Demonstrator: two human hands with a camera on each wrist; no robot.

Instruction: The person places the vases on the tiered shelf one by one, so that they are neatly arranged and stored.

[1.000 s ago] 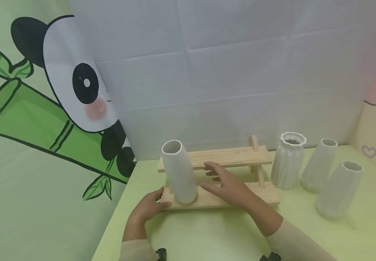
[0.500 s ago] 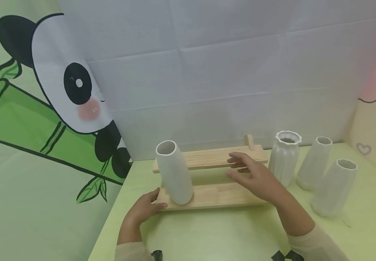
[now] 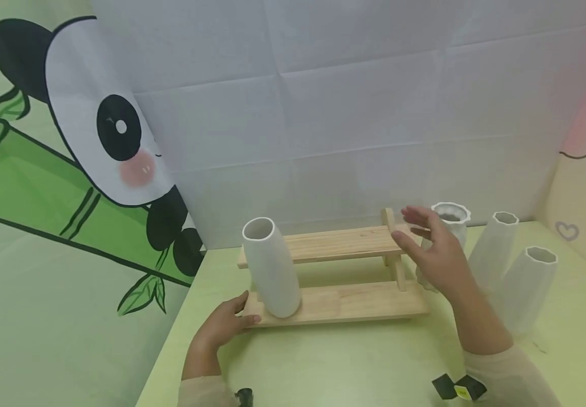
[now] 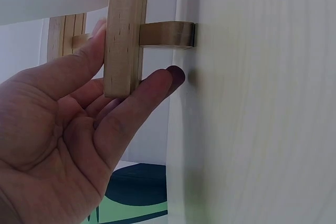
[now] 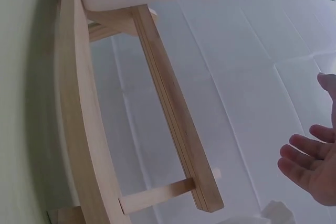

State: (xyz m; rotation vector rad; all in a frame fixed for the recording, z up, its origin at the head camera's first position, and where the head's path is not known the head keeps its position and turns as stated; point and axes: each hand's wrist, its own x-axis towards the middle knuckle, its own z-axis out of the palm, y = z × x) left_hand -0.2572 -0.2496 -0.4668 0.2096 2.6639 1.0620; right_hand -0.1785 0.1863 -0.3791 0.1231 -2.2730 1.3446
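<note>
Green tabletop [image 3: 333,362]: smooth white vase [image 3: 273,274] on wooden stand [image 3: 359,302]; left fingers [image 4: 134,106] pinch stand, right fingers [image 3: 425,217] spread, empty.

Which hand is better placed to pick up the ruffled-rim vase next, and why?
Probably the right hand: it holds nothing and appears close to the ruffled-rim vase in the head view. The left hand grips the wooden stand at its opposite end.
</note>
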